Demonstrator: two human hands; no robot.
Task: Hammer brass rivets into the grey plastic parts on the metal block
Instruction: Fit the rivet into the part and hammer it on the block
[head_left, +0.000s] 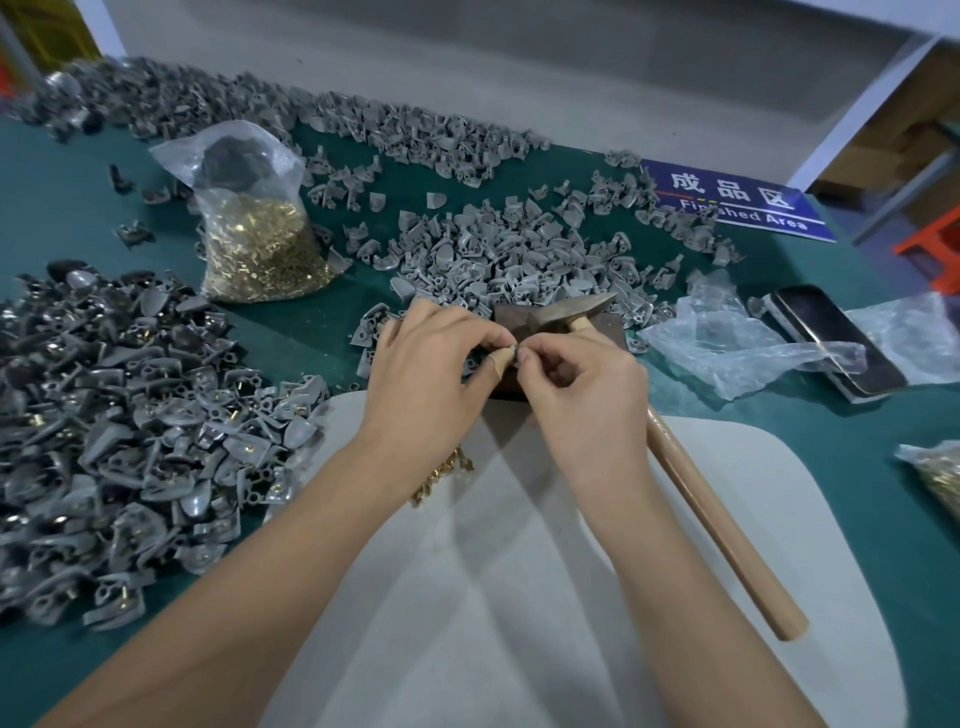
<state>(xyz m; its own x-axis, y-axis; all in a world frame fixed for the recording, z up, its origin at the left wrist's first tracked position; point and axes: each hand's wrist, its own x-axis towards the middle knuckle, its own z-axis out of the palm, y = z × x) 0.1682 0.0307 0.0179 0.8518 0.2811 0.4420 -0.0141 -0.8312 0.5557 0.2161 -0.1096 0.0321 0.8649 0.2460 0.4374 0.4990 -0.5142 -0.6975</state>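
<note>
My left hand (431, 364) and my right hand (582, 382) meet over the dark metal block (605, 322). Both pinch one small grey plastic part (511, 352) between thumb and fingertips; a rivet in it cannot be made out. The thumb of my left hand wears a tan wrap. The hammer (691, 478) lies free, its head on the block and its wooden handle pointing toward me on the right. A few loose brass rivets (441, 475) lie on the white pad (519, 597) under my left wrist. A bag of brass rivets (260, 249) stands at the back left.
Heaps of grey plastic parts (519, 249) lie behind the block, and another heap with rivets (130, 415) covers the left. A phone (836, 340) and crumpled plastic bags (727, 348) lie to the right, and a blue sign (737, 202) sits at the back.
</note>
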